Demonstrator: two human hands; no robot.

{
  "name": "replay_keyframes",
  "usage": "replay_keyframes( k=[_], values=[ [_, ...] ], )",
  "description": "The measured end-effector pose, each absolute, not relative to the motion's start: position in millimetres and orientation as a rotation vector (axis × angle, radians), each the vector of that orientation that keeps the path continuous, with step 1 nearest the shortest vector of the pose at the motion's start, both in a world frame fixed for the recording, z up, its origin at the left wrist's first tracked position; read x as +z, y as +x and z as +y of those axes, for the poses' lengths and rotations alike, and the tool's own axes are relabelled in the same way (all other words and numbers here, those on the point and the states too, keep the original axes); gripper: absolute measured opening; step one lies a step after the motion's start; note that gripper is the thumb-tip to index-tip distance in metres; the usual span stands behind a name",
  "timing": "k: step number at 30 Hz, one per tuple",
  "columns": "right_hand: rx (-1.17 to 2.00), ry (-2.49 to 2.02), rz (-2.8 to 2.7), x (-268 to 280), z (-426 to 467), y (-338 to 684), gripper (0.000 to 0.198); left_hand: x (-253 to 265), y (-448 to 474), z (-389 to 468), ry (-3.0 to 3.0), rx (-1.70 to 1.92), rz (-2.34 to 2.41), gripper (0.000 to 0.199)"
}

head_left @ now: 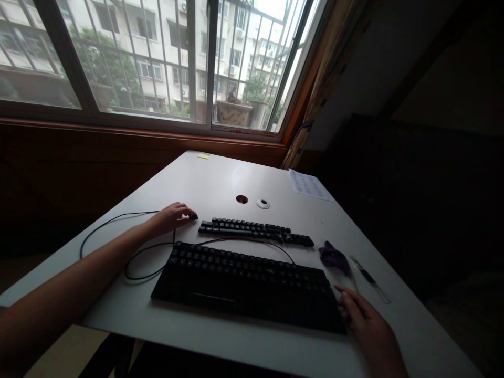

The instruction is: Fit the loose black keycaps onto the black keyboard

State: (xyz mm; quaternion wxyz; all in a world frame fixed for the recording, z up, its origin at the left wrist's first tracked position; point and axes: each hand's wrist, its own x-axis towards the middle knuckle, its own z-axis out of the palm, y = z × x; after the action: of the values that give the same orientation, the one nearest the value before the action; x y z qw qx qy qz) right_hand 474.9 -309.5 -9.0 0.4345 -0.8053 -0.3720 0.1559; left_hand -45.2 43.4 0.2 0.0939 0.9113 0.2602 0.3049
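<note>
Right hand beside the keyboard, its grip indeterminable; beyond the keyboard, a keycap is pinched by the left hand, best lowered level.

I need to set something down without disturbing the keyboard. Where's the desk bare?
Far end, between the yellow note and round hole; mostly bare too between the paper and purple item. Crowded: around the keyboard, with cable looping left and detached keys beyond.

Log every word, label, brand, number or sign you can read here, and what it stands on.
None can be read.
Keyboard: key markings too small and dark.
Row of black keys: markings too small.
Paper sheet: print blurred.
Window frame: red marks on its lower edge, too small.
</note>
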Motion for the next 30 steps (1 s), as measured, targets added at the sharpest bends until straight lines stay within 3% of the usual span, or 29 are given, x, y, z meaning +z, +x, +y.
replay_keyframes(
  k=[9, 15, 30],
  values=[
    [0.376, -2.019, -0.968, -12.0, -310.4, 478.2, 0.059, 37.5, -91.4, -37.6, 2.603, 0.992, 0.754, 0.024],
    [0.364, -2.049, -0.983, -10.2, -309.2, 479.2, 0.059, 31.4, -108.8, -109.1, 2.572, 0.887, 0.632, 0.031],
    [0.352, -2.085, -0.958, -7.9, -307.3, 474.8, 0.066, 11.9, -96.0, -125.2, 2.623, 0.938, 0.586, 0.030]
  ],
)
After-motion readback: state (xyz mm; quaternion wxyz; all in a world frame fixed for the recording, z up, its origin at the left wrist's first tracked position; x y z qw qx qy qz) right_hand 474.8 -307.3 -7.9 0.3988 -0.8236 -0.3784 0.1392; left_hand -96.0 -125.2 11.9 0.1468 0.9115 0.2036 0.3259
